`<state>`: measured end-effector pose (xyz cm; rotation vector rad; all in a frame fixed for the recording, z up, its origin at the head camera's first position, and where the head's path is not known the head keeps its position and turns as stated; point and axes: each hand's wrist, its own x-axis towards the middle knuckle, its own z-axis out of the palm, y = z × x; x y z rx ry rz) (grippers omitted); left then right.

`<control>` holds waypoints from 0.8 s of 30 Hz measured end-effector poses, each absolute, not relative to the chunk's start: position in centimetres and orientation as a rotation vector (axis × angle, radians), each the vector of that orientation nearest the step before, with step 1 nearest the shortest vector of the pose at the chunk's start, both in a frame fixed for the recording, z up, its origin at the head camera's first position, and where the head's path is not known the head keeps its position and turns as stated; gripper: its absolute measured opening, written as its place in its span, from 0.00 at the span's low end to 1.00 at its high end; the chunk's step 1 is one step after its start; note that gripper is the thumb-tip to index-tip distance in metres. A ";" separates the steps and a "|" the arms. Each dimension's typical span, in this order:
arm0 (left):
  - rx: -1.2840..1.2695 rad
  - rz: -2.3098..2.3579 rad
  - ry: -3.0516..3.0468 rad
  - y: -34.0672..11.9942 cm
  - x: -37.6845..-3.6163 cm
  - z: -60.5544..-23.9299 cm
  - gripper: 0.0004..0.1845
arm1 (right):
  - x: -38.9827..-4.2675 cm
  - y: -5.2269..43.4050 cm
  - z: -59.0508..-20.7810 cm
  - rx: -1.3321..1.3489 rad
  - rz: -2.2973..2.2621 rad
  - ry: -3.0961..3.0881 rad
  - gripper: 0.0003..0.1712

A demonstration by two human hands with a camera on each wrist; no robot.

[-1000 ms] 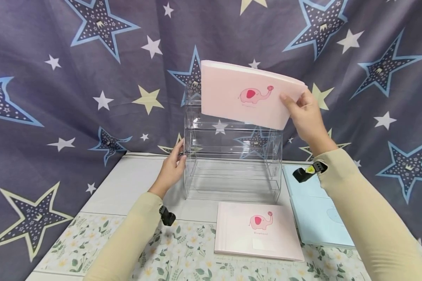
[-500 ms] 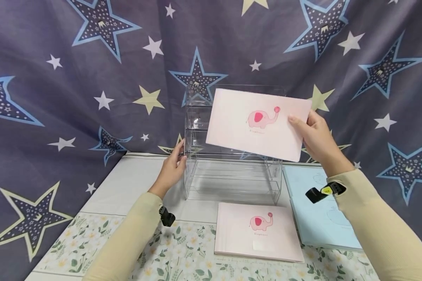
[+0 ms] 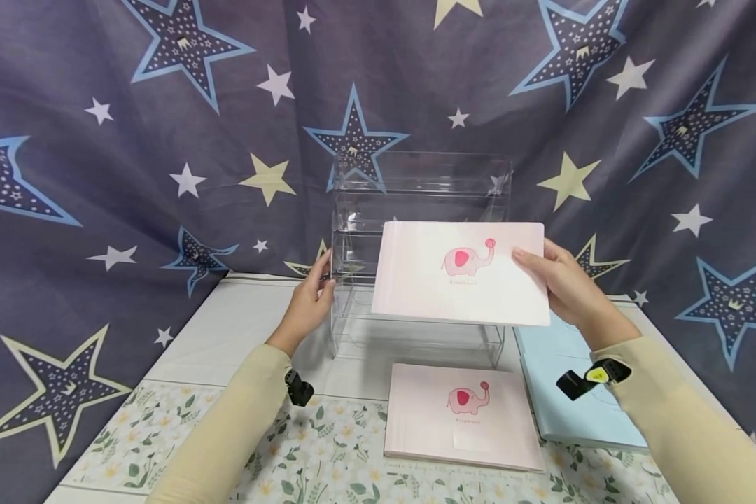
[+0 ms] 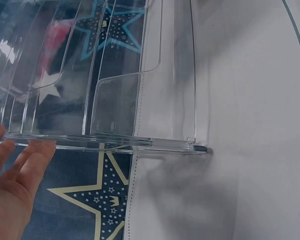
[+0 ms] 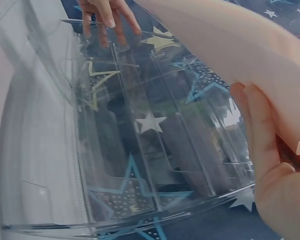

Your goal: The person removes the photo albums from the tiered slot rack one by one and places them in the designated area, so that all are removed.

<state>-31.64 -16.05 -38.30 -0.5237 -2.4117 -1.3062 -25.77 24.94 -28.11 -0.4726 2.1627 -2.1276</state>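
Observation:
My right hand point(image 3: 576, 290) pinches the right edge of a pink elephant booklet point(image 3: 416, 273), thumb on the cover and fingers behind. The booklet hangs upright, its cover facing me, in front of a clear tiered display rack point(image 3: 416, 343). In the right wrist view its back point(image 5: 260, 55) shows beside the fingers point(image 5: 257, 120). My left hand point(image 3: 309, 304) touches the rack's left side panel with fairly straight fingertips point(image 4: 40, 150). The booklet covers the middle tiers in the head view.
A similar pink elephant booklet point(image 3: 428, 420) or stack lies flat in front of the rack. Light blue booklets point(image 3: 567, 399) lie to its right, partly behind my right arm. A star-patterned curtain point(image 3: 258, 126) hangs behind. Floral cloth point(image 3: 327, 455) covers the table's front.
The pink booklet in my right hand has come down from the rack's top to its middle and turned from tilted to nearly level. My left hand stays at the rack's side.

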 end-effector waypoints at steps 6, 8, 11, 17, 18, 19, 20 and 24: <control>-0.516 -1.302 -2.420 -16.1 -31.6 -38.2 0.33 | -25.2 24.5 -29.5 -0.406 -2.046 2.182 0.30; -0.509 -1.297 -2.425 -16.0 -31.6 -38.2 0.33 | -24.9 24.2 -30.2 -0.386 -2.019 2.185 0.31; -0.502 -1.285 -2.431 -16.0 -31.6 -38.1 0.33 | -24.4 23.7 -31.4 -0.373 -1.988 2.177 0.31; -0.511 -1.281 -2.427 -16.0 -31.5 -38.1 0.33 | -23.8 22.7 -33.9 -0.386 -1.950 2.107 0.30; -0.512 -1.280 -2.428 -16.0 -31.6 -38.1 0.33 | -23.7 22.6 -34.2 -0.381 -1.945 2.091 0.30; -0.512 -1.284 -2.428 -16.0 -31.6 -38.2 0.33 | -23.6 22.4 -34.6 -0.375 -1.940 2.077 0.31; -0.513 -1.287 -2.426 -16.0 -31.6 -38.2 0.33 | -23.5 22.3 -34.9 -0.369 -1.934 2.066 0.31; -0.515 -1.297 -2.428 -16.0 -31.6 -38.2 0.33 | -23.2 21.6 -36.1 -0.335 -1.920 2.032 0.32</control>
